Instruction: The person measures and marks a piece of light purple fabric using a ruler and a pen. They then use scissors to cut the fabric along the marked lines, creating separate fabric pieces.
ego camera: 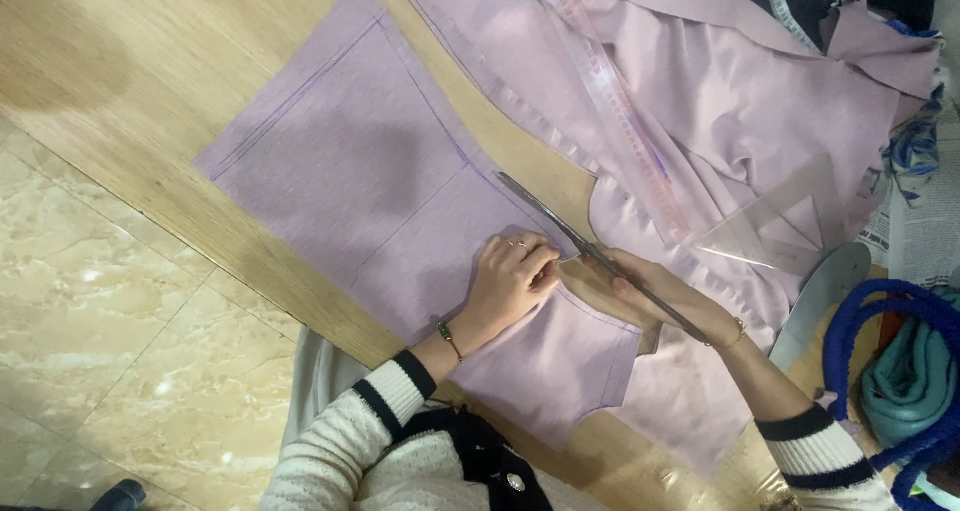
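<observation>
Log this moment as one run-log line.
left hand: pressing lilac fabric piece flat | right hand: holding scissors, blades along the marked line | surface: wooden table | nearby: clear ruler

View: one head-worn camera is being used | Facing: the wooden table [150, 81] is being looked down on steeply from above the person's chest | Nearness: close, arm's reach; both forearms are being framed from the bottom edge | Tilt: table edge is being shown diagonally, tiled floor [90, 371] lower left | Shared: no second view.
</observation>
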